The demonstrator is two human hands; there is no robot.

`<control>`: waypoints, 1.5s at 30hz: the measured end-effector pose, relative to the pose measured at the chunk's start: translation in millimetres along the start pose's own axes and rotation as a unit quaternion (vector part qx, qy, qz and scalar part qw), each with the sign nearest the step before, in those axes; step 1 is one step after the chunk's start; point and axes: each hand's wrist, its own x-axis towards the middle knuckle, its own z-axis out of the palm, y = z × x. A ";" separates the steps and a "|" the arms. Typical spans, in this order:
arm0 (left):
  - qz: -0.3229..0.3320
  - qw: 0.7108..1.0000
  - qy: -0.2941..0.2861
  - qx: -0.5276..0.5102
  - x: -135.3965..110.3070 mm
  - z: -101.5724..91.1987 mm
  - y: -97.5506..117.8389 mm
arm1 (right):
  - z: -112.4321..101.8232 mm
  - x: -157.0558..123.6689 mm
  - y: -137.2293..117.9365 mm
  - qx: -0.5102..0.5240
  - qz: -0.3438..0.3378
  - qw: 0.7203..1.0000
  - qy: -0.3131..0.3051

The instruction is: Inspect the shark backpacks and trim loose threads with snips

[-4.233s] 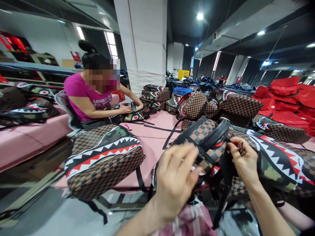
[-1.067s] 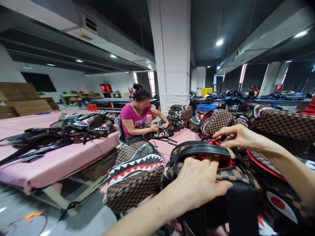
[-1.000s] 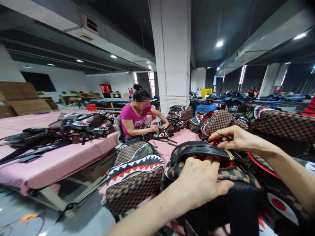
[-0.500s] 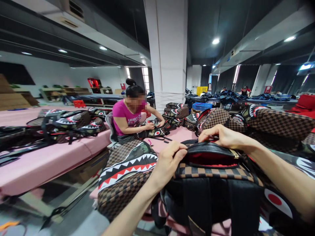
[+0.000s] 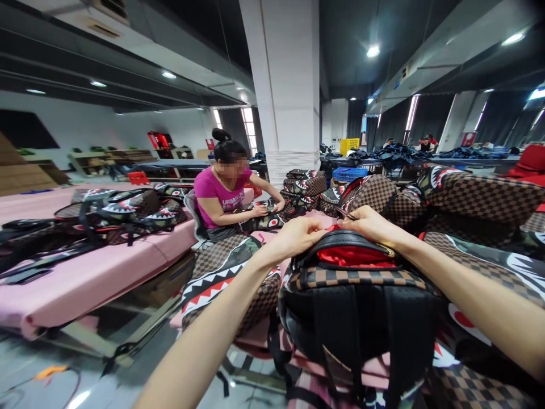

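Observation:
A backpack (image 5: pixel 374 277) with brown-and-black checks, black straps and a red lining stands upright before me, its top opening partly unzipped. My left hand (image 5: pixel 300 234) is closed, its thumb and fingers pinching the far side of the opening. Close beside it, my right hand (image 5: pixel 372 226) is closed at the same far edge, where red lining (image 5: pixel 336 228) bulges up by the fingertips. A thin dark object (image 5: pixel 346 213) shows at the right fingers; I cannot make out its kind. The fingertips of both hands are partly hidden behind the bag's top.
A shark-mouth backpack (image 5: pixel 225 278) lies just left, and more checked bags (image 5: pixel 477 199) are piled on the right. Across the pink table, a co-worker (image 5: pixel 223 193) sits handling another bag. A second pink table (image 5: pixel 140 261) holds bags at left. A white pillar (image 5: pixel 283 85) rises behind.
Both hands have moved to the far side of the opening and closer together. Red lining now bulges up there, and more of it shows inside. The backpack sits slightly further left in view.

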 end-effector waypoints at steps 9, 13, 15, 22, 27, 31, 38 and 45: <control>-0.018 0.994 0.103 0.029 -2.6 24.6 -2.2 | -30.3 -17.8 -5.3 -0.013 -0.073 0.993 -0.093; -0.023 0.993 0.113 0.023 -7.4 29.5 3.2 | -67.1 -27.3 -0.7 -0.145 -0.100 0.980 -0.088; -0.022 0.994 0.109 0.023 -7.3 31.2 5.9 | -77.1 -33.2 2.8 -0.160 -0.093 0.979 -0.083; -0.005 0.993 0.114 0.015 -11.3 28.7 3.6 | -55.4 -49.4 18.7 0.090 -0.032 0.993 -0.075; 0.127 0.922 0.341 0.131 -45.5 41.8 36.4 | -43.9 -47.2 30.7 0.162 -0.008 0.986 -0.029; 0.252 0.929 0.097 0.254 -53.8 63.9 67.2 | -41.0 -47.0 33.0 0.186 -0.005 0.982 -0.037; 0.166 0.908 -0.383 0.044 1.0 56.9 76.1 | -35.1 -48.9 31.9 0.223 0.004 0.975 -0.019; 0.032 0.907 -0.402 0.120 0.3 35.5 80.6 | -37.5 -39.7 34.4 0.195 0.006 0.981 -0.013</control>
